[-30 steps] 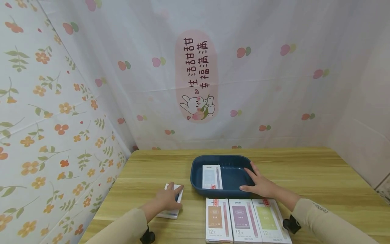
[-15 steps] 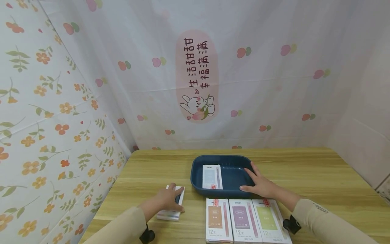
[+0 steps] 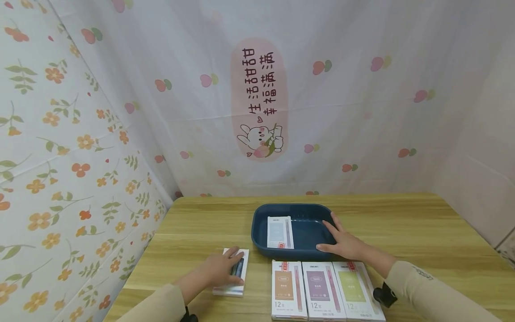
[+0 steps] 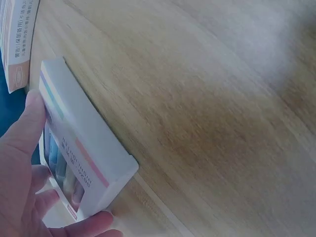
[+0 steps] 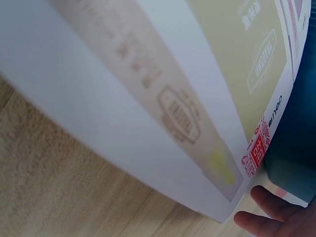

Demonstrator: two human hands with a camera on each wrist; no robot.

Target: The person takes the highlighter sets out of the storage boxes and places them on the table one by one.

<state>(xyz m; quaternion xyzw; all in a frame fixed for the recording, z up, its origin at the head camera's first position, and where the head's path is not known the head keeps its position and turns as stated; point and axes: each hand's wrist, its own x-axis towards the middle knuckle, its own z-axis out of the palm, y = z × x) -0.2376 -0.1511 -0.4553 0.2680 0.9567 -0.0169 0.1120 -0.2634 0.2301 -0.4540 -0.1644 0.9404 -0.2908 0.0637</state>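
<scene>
My left hand (image 3: 217, 270) grips a white highlighter box (image 4: 81, 123) at the left of the table. Through the box's window show several highlighters (image 4: 64, 163) in soft colours. In the left wrist view the thumb lies at one edge and the fingers curl at the opposite edges. My right hand (image 3: 347, 245) rests at the right end of a dark blue tray (image 3: 307, 239), its fingers spread over the rim and its thumb at the front corner. A white box with a pale blue panel (image 3: 276, 232) lies at the left inside the tray.
In front of the tray, three white boxes lie side by side: one with an orange panel (image 3: 284, 286), one purple (image 3: 318, 284), one yellow-green (image 3: 351, 284). A printed curtain (image 3: 342, 112) hangs behind the wooden table (image 3: 422, 250), and a flowered cloth (image 3: 80, 179) hangs at the left.
My left hand and the highlighter box have slid a little to the right and toward the near edge. The right hand and the tray have stayed put.
</scene>
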